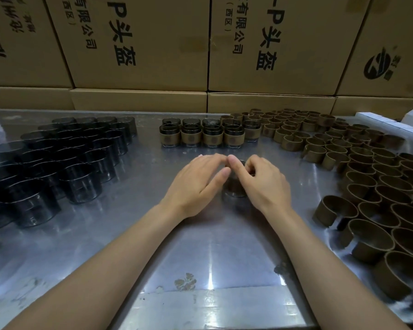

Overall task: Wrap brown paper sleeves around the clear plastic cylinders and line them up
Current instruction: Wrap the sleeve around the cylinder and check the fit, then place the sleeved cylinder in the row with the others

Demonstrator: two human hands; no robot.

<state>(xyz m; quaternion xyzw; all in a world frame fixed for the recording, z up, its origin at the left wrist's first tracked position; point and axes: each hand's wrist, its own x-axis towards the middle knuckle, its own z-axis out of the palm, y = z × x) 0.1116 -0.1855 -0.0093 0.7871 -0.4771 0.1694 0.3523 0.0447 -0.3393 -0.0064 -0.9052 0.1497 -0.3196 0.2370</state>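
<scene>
Hands meet mid-worktop (134, 234) — left hand (196, 184) & right hand (260, 184) both grip one cylinder (234, 189) w/ sleeve (233, 183) on; wrapped row (203, 135) behind.

Two bare forearms reaching forward and converging, left hand (196, 184) palm-down with fingers extended, right hand (262, 184) fingers curled, fingertips nearly touching

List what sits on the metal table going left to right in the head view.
Bare clear cylinders → left hand → cylinder being wrapped → right hand → loose brown sleeves.
</scene>
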